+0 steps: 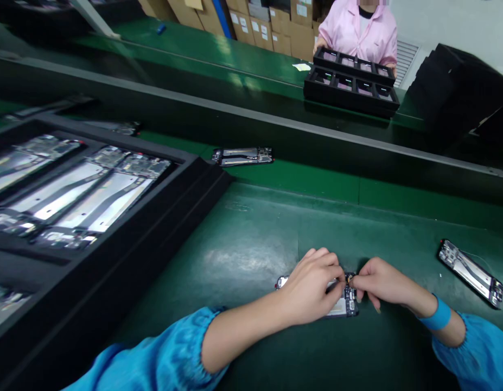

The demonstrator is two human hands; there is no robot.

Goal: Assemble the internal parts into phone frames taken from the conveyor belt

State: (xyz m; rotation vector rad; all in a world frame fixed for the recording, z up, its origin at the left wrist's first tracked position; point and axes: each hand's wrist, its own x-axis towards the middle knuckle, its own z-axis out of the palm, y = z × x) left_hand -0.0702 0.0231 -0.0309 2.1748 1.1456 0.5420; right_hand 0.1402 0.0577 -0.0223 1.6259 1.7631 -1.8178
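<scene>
An opened phone lies on the green bench, its inner parts facing up and its circuit board at the right end. My left hand rests across it with curled fingers, the fingertips close to the board, and hides most of its middle. At the board's upper right corner, my right hand pinches with thumb and forefinger. Whatever is between those fingertips is too small to make out. A blue band circles my right wrist.
A black foam tray with several opened phones fills the left. Single opened phones lie at the right and on the ledge ahead. Beyond the divider, a person in pink stands behind black trays.
</scene>
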